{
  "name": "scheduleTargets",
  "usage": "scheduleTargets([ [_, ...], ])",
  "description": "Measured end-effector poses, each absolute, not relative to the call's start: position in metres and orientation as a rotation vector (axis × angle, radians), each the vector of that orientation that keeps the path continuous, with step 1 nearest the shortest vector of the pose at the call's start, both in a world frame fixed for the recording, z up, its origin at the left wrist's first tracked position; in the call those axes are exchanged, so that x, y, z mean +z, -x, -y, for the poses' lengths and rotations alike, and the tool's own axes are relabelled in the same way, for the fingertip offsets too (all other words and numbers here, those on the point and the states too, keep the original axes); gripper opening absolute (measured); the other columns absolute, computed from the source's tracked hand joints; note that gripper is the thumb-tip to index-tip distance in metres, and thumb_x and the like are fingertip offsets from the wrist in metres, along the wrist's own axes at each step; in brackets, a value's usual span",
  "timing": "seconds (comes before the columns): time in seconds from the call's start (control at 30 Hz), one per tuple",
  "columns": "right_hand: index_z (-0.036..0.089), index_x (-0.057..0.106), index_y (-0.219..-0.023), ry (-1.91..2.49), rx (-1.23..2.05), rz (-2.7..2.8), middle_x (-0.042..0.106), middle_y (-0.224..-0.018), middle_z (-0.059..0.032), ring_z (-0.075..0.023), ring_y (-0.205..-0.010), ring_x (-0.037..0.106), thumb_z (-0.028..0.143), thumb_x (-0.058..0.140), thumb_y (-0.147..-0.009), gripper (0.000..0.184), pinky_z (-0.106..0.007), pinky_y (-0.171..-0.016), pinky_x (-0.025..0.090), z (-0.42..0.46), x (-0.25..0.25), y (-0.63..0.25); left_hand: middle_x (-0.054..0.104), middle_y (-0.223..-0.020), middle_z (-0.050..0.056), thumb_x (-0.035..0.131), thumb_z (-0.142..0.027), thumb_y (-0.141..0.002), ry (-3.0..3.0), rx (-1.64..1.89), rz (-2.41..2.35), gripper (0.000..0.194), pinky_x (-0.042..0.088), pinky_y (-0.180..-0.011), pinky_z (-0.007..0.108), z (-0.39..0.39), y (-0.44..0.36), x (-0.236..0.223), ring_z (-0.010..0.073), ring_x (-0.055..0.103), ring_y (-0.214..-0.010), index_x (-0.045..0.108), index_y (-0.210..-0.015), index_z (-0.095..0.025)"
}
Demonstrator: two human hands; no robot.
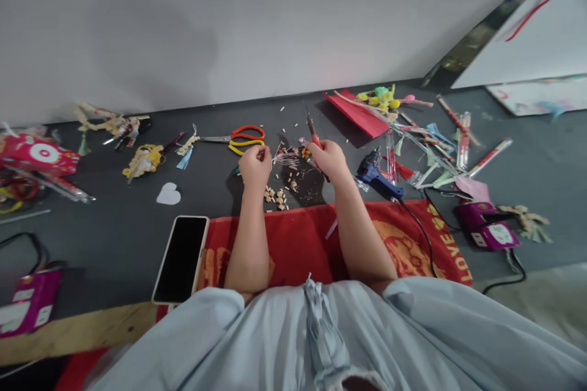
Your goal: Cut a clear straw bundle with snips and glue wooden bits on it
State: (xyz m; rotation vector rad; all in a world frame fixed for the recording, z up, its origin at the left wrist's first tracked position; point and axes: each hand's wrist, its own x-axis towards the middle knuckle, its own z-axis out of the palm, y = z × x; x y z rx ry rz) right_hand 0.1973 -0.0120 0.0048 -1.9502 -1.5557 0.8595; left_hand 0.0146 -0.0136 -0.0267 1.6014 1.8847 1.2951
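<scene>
My left hand is closed in a pinch beside the orange-and-yellow-handled scissors; anything between its fingertips is too small to make out. In my right hand is a red pen-like tool with a thin dark tip pointing away from me. Between the hands lies a bundle of thin pale sticks or wires with coloured ends. Small beige pieces are scattered just in front of me, with dark crumbs to their right. Beside my right forearm rests a blue hot glue gun.
A phone lies left of the red cloth. Purple boxes with cables stand at the sides. Clear tubes, red paper, yellow pompoms and a white heart are on the grey table, against a pale wall.
</scene>
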Motion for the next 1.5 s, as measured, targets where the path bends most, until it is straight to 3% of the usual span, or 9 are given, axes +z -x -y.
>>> scheduleTargets([
  [0.07,0.016,0.062,-0.075,2.140,0.669,1.652,0.066,-0.074,-0.0112,-0.0255,-0.078,0.063,0.057,0.041,-0.080,0.046,-0.034,-0.070,0.046,0.012,0.015,-0.200,0.072,-0.078,0.008,0.053,-0.025,-0.078,-1.602,1.300,-1.862,0.020,0.051,-0.073,0.028,0.014,-0.016,-0.026,0.0152,0.065,-0.069,0.069,-0.081,-0.014],
  [0.17,0.010,0.068,-0.092,2.341,0.487,1.722,0.069,-0.094,-0.0202,-0.0326,-0.093,0.065,0.049,0.043,-0.082,0.047,-0.039,-0.077,0.047,0.007,0.021,-0.206,0.072,-0.078,0.008,0.052,-0.025,-0.079,-1.576,1.319,-1.831,0.020,0.052,-0.075,0.028,0.014,-0.016,-0.026,0.0156,0.066,-0.071,0.069,-0.081,-0.014],
  [0.33,0.008,0.067,-0.110,2.543,0.354,1.735,0.067,-0.111,-0.0221,-0.0329,-0.107,0.062,0.041,0.045,-0.084,0.048,-0.040,-0.087,0.047,-0.008,0.013,-0.218,0.072,-0.078,0.007,0.053,-0.024,-0.079,-1.550,1.328,-1.815,0.017,0.051,-0.075,0.027,0.014,-0.016,-0.023,0.0149,0.066,-0.072,0.068,-0.079,-0.016],
  [0.8,0.006,0.066,-0.111,2.525,0.210,1.844,0.065,-0.113,-0.0243,-0.0323,-0.108,0.062,0.044,0.053,-0.083,0.049,-0.040,-0.087,0.048,-0.043,0.005,-0.214,0.072,-0.079,0.008,0.053,-0.022,-0.079,-1.532,1.322,-1.800,0.016,0.051,-0.075,0.029,0.015,-0.014,-0.022,0.0163,0.067,-0.072,0.067,-0.078,-0.015],
  [1.0,0.002,0.060,-0.117,2.553,0.248,1.798,0.059,-0.120,-0.0271,-0.0363,-0.117,0.054,0.046,0.059,-0.079,0.059,-0.046,-0.092,0.045,-0.043,0.002,-0.224,0.072,-0.080,0.008,0.053,-0.022,-0.079,-1.535,1.315,-1.781,0.016,0.052,-0.074,0.029,0.014,-0.015,-0.023,0.0157,0.066,-0.071,0.067,-0.079,-0.015],
  [1.1,-0.001,0.053,-0.122,2.351,0.207,1.758,0.054,-0.126,-0.0287,-0.0370,-0.122,0.049,0.046,0.059,-0.079,0.064,-0.048,-0.097,0.040,-0.033,0.013,-0.221,0.072,-0.079,0.007,0.054,-0.022,-0.078,-1.516,1.317,-1.787,0.015,0.052,-0.074,0.028,0.014,-0.016,-0.024,0.0151,0.066,-0.071,0.067,-0.079,-0.016],
  [1.23,0.020,0.042,-0.134,1.626,0.701,1.586,0.056,-0.129,-0.0113,-0.0190,-0.117,0.054,0.051,0.018,-0.095,0.056,-0.035,-0.093,0.045,-0.008,0.034,-0.204,0.072,-0.078,0.006,0.055,-0.022,-0.078,-1.499,1.357,-1.724,0.013,0.052,-0.072,0.027,0.015,-0.019,-0.023,0.0135,0.065,-0.070,0.066,-0.079,-0.016],
  [1.3,0.023,0.044,-0.133,1.388,0.955,1.456,0.058,-0.128,-0.0097,-0.0192,-0.117,0.055,0.057,0.005,-0.093,0.066,-0.036,-0.090,0.048,0.011,0.045,-0.194,0.071,-0.079,0.006,0.054,-0.022,-0.079,-1.481,1.412,-1.636,0.014,0.052,-0.071,0.025,0.015,-0.023,-0.021,0.0126,0.066,-0.070,0.066,-0.081,-0.015],
  [1.5,0.027,0.041,-0.136,1.000,1.352,1.272,0.048,-0.142,-0.0053,-0.0224,-0.132,0.043,0.069,0.001,-0.085,0.077,-0.046,-0.099,0.045,0.057,0.062,-0.176,0.066,-0.073,0.003,0.049,-0.035,-0.087,-1.325,1.426,-1.328,0.022,0.052,-0.061,0.023,0.017,-0.033,-0.016,0.0102,0.062,-0.063,0.063,-0.091,-0.019],
])
